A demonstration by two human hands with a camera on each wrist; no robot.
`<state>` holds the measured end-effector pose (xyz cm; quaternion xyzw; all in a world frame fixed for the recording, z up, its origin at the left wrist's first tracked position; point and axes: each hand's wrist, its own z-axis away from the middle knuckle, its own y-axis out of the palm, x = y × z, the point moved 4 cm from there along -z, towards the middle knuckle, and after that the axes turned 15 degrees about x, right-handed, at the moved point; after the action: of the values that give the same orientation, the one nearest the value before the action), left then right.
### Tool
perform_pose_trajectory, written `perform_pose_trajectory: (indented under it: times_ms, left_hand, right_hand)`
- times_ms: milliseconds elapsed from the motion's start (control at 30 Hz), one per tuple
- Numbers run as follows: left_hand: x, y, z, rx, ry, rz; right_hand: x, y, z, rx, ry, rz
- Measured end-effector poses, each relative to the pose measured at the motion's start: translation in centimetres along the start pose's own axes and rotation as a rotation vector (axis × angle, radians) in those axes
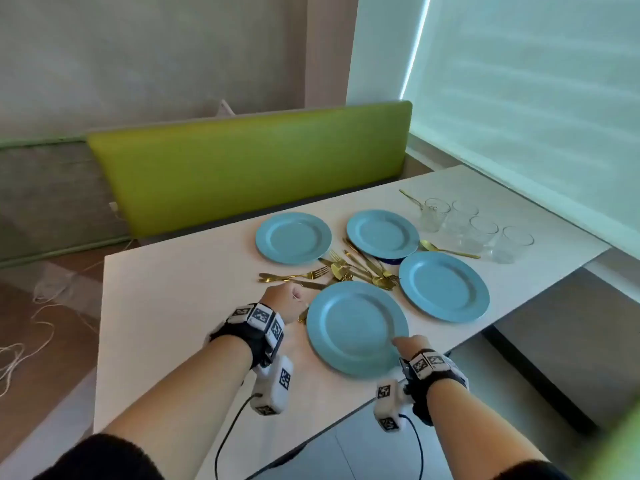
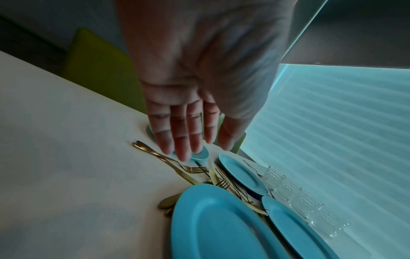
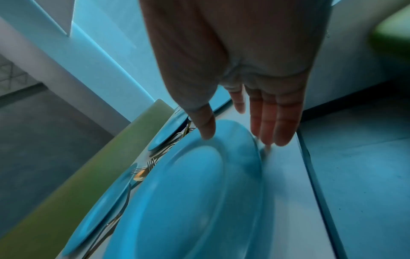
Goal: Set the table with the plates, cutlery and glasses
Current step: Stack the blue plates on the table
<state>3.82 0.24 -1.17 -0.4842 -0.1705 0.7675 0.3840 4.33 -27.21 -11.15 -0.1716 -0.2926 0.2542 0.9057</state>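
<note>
Bench: a green padded bench back is seen beyond the far edge of the desk
Desk: a white desk carries all the tableware
Plates: 4 blue plates are laid flat on the desk; the nearest plate lies close to the near edge, with its far rim over some cutlery handles; a second plate lies to its right and further back; a third plate and a fourth plate lie at the back
Glasses: 4 clear glasses are grouped to the right of the plates, all upright
Cutlery: gold cutlery is heaped between the plates; 1 spoon lies beside the glasses
Left hand: the left hand is held over the desk just left of the nearest plate, near the cutlery; its fingers are seen straight and nothing is held
Right hand: the right hand is set at the near right rim of the nearest plate; the thumb is laid on the rim and the fingers reach past the edge, nearly straight
</note>
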Motion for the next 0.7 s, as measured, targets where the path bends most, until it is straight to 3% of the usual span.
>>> perform_pose_trajectory:
  times_ms: [200, 367, 533, 600, 700]
  left_hand:
    - [2.4, 0.6, -0.5, 0.031, -0.051, 0.084]
    - [3.8, 0.8, -0.7, 0.045, -0.053, 0.077]
    - [3.1, 0.0, -1.6, 0.045, -0.034, 0.071]
    - [2.3, -0.1, -1.9, 0.045, -0.020, 0.077]
    - [0.5, -0.4, -2.0, 0.046, -0.006, 0.102]
  right_hand:
    - [-0.8, 1.4, -1.9, 0.060, -0.029, -0.189]
    - [-0.7, 1.3, -2.4, -0.004, -0.119, -0.254]
    - [0.9, -1.2, 0.3, -0.068, -0.203, -0.279]
    - [0.4, -3.5, -2.3, -0.081, -0.241, -0.326]
    - [2.4, -5.0, 4.0, -0.126, -0.307, -0.509]
